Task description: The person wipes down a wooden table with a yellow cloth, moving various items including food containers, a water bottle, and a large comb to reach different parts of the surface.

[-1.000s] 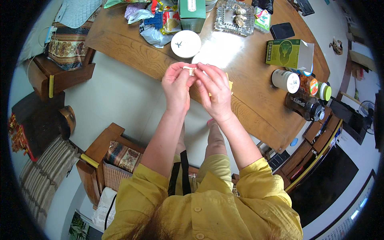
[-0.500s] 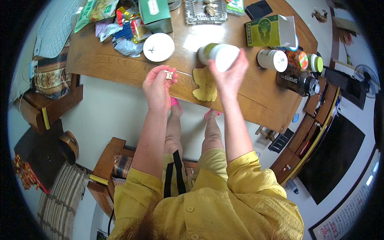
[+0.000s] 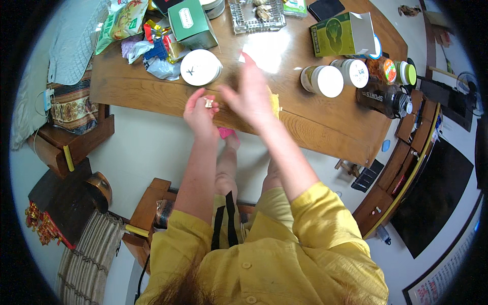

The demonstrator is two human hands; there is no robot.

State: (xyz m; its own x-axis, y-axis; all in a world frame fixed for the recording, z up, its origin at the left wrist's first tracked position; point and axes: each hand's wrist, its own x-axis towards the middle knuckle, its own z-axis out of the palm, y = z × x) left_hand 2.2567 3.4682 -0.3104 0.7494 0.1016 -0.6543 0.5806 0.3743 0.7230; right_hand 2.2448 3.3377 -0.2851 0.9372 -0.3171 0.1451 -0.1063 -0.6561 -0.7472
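over the near edge of the wooden table (image 3: 325,132), a small pale scrap (image 3: 208,102) sits pinched in the left hand (image 3: 200,113), while the blurred right hand (image 3: 250,94) hovers open-fingered just beside it, near the round white lid (image 3: 201,67).

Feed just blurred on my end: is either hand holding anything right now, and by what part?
The left hand pinches a small pale piece at its fingertips; what part it grips cannot be told. The right hand is open, blurred, holding nothing.

Left hand (image 3: 200,113) pinching small pale piece (image 3: 208,102) at wooden table (image 3: 325,127) edge; right hand (image 3: 250,94) blurred, open, beside white-lidded jar (image 3: 322,80).
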